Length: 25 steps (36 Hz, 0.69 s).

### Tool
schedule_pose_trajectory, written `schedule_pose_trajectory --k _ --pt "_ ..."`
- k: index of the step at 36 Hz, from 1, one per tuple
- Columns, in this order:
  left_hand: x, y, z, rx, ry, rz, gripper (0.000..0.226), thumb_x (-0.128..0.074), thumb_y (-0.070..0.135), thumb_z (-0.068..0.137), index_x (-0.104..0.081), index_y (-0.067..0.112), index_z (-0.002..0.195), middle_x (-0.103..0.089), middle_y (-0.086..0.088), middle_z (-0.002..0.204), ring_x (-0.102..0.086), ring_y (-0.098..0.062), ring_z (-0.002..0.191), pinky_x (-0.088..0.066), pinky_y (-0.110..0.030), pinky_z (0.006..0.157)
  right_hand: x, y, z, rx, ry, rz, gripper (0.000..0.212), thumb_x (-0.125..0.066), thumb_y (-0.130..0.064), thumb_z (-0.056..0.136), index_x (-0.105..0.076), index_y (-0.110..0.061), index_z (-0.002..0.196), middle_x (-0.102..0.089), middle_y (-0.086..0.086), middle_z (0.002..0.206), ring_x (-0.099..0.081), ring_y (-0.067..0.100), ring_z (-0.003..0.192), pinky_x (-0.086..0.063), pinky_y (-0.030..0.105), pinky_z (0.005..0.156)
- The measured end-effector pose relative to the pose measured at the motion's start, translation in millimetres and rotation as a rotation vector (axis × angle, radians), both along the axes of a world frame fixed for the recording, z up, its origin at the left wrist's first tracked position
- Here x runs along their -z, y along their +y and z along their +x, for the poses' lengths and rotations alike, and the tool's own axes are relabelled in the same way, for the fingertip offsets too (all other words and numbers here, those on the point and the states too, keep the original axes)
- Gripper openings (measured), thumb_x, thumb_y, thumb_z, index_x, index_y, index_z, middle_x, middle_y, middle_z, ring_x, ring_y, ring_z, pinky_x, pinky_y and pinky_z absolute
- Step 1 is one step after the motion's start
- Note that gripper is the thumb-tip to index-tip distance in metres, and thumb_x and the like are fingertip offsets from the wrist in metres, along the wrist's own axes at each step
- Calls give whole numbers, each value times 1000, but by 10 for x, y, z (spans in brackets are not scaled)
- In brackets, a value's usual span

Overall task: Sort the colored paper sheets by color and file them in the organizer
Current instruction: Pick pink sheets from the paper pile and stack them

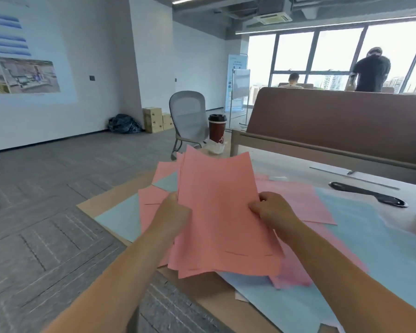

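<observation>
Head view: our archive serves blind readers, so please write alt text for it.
The left hand and right hand grip a stack of pink sheets above a table strewn with loose pink sheets and blue sheets. A coffee cup stands at its far end, a grey chair beyond.

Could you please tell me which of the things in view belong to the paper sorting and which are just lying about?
Part of the job: pink stack held by the left hand and right hand; loose pink sheets and blue sheets on the table.
Lying about: coffee cup, white wrapper, office chair, black desk insert.
</observation>
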<state>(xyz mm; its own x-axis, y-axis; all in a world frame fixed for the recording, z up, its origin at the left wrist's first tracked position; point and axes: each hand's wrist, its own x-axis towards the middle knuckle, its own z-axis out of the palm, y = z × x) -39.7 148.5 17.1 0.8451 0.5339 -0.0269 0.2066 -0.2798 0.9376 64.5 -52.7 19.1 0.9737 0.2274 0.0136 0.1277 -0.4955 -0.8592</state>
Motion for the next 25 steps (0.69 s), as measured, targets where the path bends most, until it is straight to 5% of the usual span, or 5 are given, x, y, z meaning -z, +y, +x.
schedule_pose_trajectory --k 3,6,9,15,25 --pt "35 264 64 -97 -13 13 49 -44 1 78 -60 20 120 -67 -4 105 -62 -27 97 -53 -36 86 -3 328 95 -65 -60 -81 24 -53 -15 89 -62 -3 71 -61 14 72 -50 25 68 -37 33 61" --pt "90 506 89 -174 -21 23 42 -41 -4 83 -58 14 117 -64 -6 104 -59 -26 96 -44 -29 74 10 568 184 -124 -102 -123 35 -52 -12 93 -63 -7 60 -61 7 70 -48 23 73 -37 30 62" --pt "117 698 79 -217 -16 35 36 -40 -2 84 -60 10 112 -63 -7 99 -59 -28 94 -42 -29 66 65 724 295 -208 -135 -234 26 -54 -5 87 -80 -8 89 -74 5 94 -59 18 81 -42 25 68" --pt "141 911 27 -223 17 50 36 -40 -1 85 -60 10 113 -64 -8 100 -58 -25 89 -39 -27 58 268 863 467 -339 -147 -591 49 -70 -38 88 -63 -19 133 -58 3 139 -55 22 124 -41 30 99" --pt "193 895 -54 -218 56 46 20 -42 0 90 -54 10 104 -56 -3 85 -48 -13 71 -33 -25 53 311 892 459 -250 -345 -807 35 -65 -35 89 -65 -25 122 -59 -1 131 -54 22 122 -44 33 98"
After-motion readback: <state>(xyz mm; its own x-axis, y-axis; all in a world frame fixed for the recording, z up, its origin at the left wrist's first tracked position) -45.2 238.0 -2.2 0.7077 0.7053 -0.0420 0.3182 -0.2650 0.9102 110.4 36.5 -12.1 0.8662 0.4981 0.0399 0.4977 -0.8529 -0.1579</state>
